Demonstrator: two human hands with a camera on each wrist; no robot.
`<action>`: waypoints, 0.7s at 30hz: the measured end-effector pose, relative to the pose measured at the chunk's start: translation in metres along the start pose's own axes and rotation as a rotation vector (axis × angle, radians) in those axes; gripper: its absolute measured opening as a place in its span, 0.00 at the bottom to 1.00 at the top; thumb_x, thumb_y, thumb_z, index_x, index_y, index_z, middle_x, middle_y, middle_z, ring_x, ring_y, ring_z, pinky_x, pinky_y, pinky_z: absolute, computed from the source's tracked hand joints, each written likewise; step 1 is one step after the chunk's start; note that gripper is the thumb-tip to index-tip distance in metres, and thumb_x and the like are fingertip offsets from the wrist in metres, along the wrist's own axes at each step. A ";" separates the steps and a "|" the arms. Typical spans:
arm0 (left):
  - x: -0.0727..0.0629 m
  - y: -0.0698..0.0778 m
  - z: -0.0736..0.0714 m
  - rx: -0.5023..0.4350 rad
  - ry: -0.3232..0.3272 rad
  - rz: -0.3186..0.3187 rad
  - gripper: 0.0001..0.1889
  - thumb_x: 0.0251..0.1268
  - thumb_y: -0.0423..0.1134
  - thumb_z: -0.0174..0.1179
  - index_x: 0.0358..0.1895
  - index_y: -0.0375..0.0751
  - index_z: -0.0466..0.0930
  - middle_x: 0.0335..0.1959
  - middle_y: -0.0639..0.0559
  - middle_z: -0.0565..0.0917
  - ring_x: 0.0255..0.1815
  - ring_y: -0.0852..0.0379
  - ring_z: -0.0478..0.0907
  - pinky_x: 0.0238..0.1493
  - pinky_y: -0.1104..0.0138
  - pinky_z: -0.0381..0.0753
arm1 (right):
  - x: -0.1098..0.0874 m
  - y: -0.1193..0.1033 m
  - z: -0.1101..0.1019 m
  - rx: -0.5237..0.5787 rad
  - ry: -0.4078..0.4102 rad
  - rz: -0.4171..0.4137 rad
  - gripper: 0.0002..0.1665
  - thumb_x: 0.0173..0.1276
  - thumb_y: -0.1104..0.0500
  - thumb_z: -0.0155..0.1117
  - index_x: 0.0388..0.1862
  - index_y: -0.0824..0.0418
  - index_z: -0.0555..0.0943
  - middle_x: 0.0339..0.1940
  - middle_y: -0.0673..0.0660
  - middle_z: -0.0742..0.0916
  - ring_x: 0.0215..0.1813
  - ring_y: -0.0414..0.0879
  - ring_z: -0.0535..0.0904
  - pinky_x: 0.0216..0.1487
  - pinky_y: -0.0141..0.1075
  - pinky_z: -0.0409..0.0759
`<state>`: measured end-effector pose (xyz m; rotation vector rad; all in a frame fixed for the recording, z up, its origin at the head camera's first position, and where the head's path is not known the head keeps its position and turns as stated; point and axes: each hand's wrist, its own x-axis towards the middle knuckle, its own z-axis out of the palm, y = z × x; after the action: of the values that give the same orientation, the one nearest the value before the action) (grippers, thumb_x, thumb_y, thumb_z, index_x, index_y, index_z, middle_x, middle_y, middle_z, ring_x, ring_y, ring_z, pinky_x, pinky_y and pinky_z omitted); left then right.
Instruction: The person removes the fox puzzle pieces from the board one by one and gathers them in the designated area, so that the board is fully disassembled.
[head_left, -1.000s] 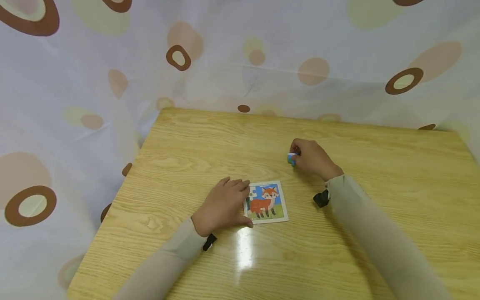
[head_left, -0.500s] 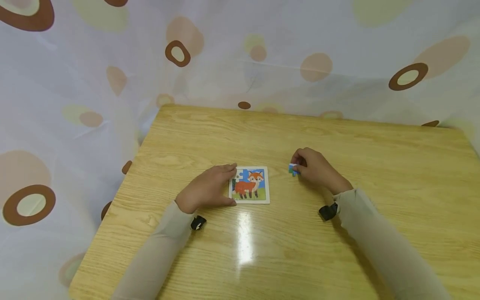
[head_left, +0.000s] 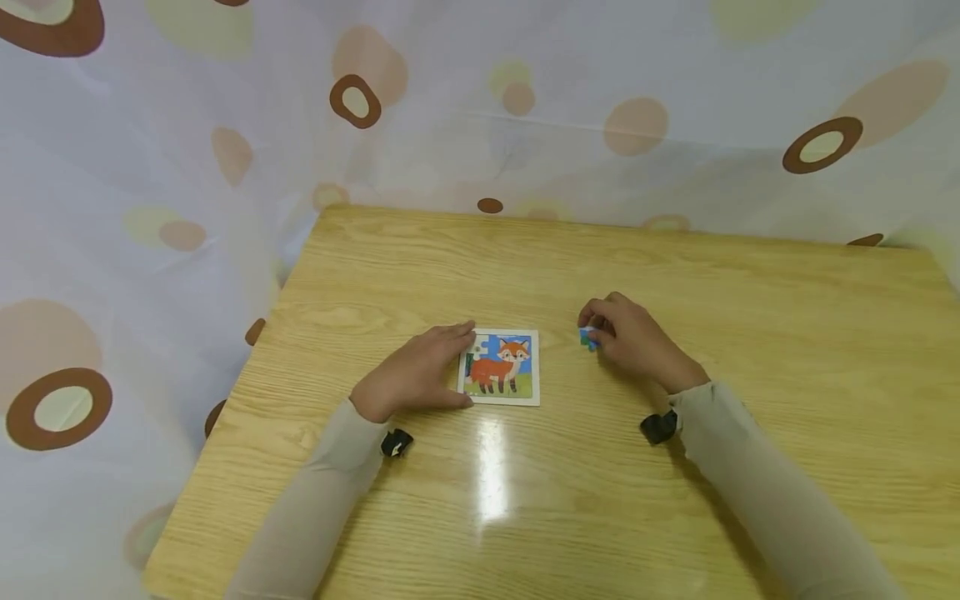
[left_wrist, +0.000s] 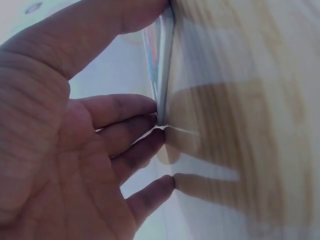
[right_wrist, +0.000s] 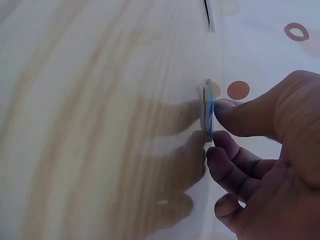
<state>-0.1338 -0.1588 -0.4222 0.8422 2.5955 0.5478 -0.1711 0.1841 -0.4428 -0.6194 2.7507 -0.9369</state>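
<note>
Fox jigsaw (head_left: 502,367) slid left, our left hand (head_left: 412,371) spread wide against it, gap (head_left: 478,348) still unfilled (right hand (head_left: 637,342) pinches a blue-green piece (head_left: 587,337)).

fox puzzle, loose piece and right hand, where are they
Fox puzzle (head_left: 498,368): head view, middle of its picture.
Loose piece (head_left: 585,337): head view, its printed face.
Right hand (head_left: 637,340): head view, back of the hand.
</note>
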 end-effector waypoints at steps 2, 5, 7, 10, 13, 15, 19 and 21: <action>0.000 0.000 -0.002 -0.014 -0.015 -0.010 0.50 0.60 0.49 0.77 0.80 0.33 0.59 0.83 0.44 0.55 0.82 0.43 0.54 0.79 0.51 0.55 | 0.002 -0.004 0.003 0.003 0.030 -0.003 0.07 0.78 0.67 0.59 0.51 0.64 0.81 0.46 0.63 0.80 0.43 0.55 0.77 0.43 0.48 0.76; 0.000 0.000 -0.004 -0.030 -0.023 -0.010 0.51 0.60 0.48 0.77 0.80 0.32 0.59 0.84 0.43 0.54 0.82 0.42 0.53 0.79 0.52 0.55 | 0.006 -0.017 0.010 0.005 0.053 -0.029 0.08 0.77 0.67 0.60 0.52 0.66 0.81 0.46 0.64 0.80 0.42 0.55 0.76 0.43 0.48 0.76; 0.001 0.002 -0.005 -0.048 -0.019 -0.002 0.50 0.59 0.47 0.78 0.80 0.31 0.59 0.83 0.43 0.55 0.82 0.42 0.53 0.79 0.52 0.55 | 0.010 -0.031 0.015 0.015 0.038 -0.062 0.08 0.76 0.68 0.61 0.51 0.67 0.81 0.45 0.63 0.81 0.42 0.55 0.76 0.44 0.48 0.77; 0.001 0.002 -0.003 -0.074 -0.017 -0.004 0.50 0.60 0.46 0.77 0.80 0.31 0.59 0.83 0.43 0.55 0.82 0.42 0.53 0.79 0.52 0.56 | 0.017 -0.055 0.025 0.042 -0.018 -0.134 0.08 0.75 0.67 0.63 0.50 0.69 0.82 0.41 0.60 0.82 0.40 0.53 0.77 0.43 0.47 0.78; 0.000 0.002 -0.001 -0.085 -0.011 -0.016 0.50 0.59 0.45 0.78 0.80 0.31 0.59 0.83 0.43 0.55 0.82 0.43 0.53 0.78 0.52 0.57 | 0.027 -0.074 0.037 0.056 -0.063 -0.176 0.09 0.74 0.66 0.65 0.49 0.69 0.82 0.39 0.58 0.82 0.39 0.50 0.76 0.42 0.45 0.78; -0.001 0.003 -0.001 -0.087 -0.004 -0.019 0.50 0.59 0.45 0.78 0.80 0.31 0.59 0.83 0.43 0.55 0.82 0.43 0.53 0.78 0.53 0.57 | 0.032 -0.082 0.045 0.047 -0.083 -0.178 0.09 0.74 0.66 0.65 0.50 0.69 0.82 0.40 0.57 0.81 0.39 0.49 0.75 0.43 0.43 0.78; -0.001 0.002 -0.001 -0.095 0.005 -0.013 0.50 0.59 0.45 0.78 0.80 0.30 0.59 0.83 0.43 0.55 0.83 0.44 0.53 0.78 0.53 0.57 | 0.037 -0.091 0.054 0.032 -0.094 -0.118 0.10 0.74 0.65 0.66 0.50 0.69 0.81 0.42 0.58 0.80 0.40 0.50 0.76 0.45 0.43 0.78; -0.001 0.002 -0.001 -0.093 0.003 -0.008 0.50 0.60 0.45 0.77 0.80 0.30 0.59 0.83 0.43 0.55 0.83 0.43 0.53 0.78 0.53 0.57 | 0.037 -0.092 0.056 0.030 -0.079 -0.079 0.10 0.75 0.64 0.65 0.50 0.69 0.81 0.42 0.58 0.80 0.40 0.50 0.76 0.45 0.43 0.79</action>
<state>-0.1325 -0.1584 -0.4204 0.8004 2.5531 0.6624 -0.1575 0.0713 -0.4315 -0.7486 2.6555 -0.9480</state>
